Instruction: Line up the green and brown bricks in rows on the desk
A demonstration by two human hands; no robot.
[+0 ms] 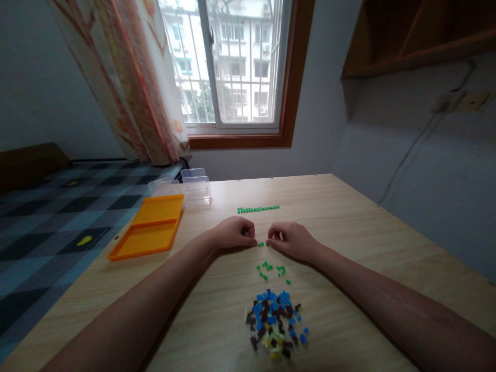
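Observation:
Both hands rest on the wooden table, fingertips facing each other across a small gap. My left hand (pixel 234 232) is curled with thumb and forefinger together, beside a few tiny green bricks (pixel 261 244); whether it holds one is hidden. My right hand (pixel 292 240) pinches at a tiny green brick that shows at its fingertips. Beyond the hands runs a straight row of green bricks (pixel 258 209). Closer to me lie several loose green bricks (pixel 265 265). Nearest is a pile of blue, dark brown, black and yellow bricks (pixel 273 320).
An orange two-part tray (pixel 151 224) lies at the table's left. Behind it stand clear plastic boxes (pixel 196 188). A bed with a checked cover (pixel 89 206) adjoins the table's left edge. The table (pixel 356 227) ends near the wall below a window (pixel 232 67).

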